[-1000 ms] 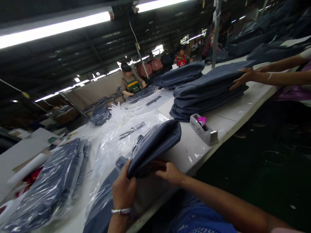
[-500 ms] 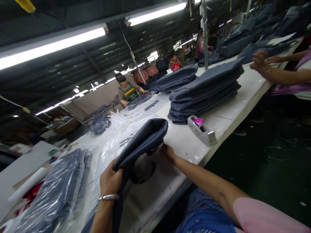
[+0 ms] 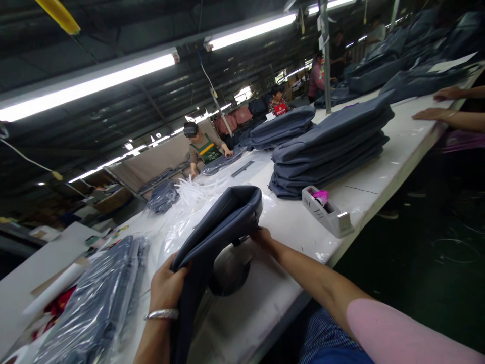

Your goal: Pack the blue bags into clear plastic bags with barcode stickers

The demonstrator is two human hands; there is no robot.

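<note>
While the head view looks down along a white table, the person's left hand has its thumb and fingers closed on the lower left end of a dark blue fabric piece, with a silver bracelet around the wrist. The piece is folded over, its rounded far end standing up above the surface near the front edge and a narrower part hanging down beside the left wrist. The right hand reaches from a pink sleeve to the underside of that far end; its fingertips are hidden, so I cannot tell whether they pinch anything. Beneath the piece shows a dark rounded shape, too dim to name. A grey tape dispenser with something bright pink in it sits just beside the front edge of the surface, and a stack of dark blue pieces lies behind it, farther in from that edge. White strips lie beyond the held piece, while a plastic-wrapped bundle lies to its left. Near the right end of the front edge, a co-worker's hand rests flat on the surface.
</note>
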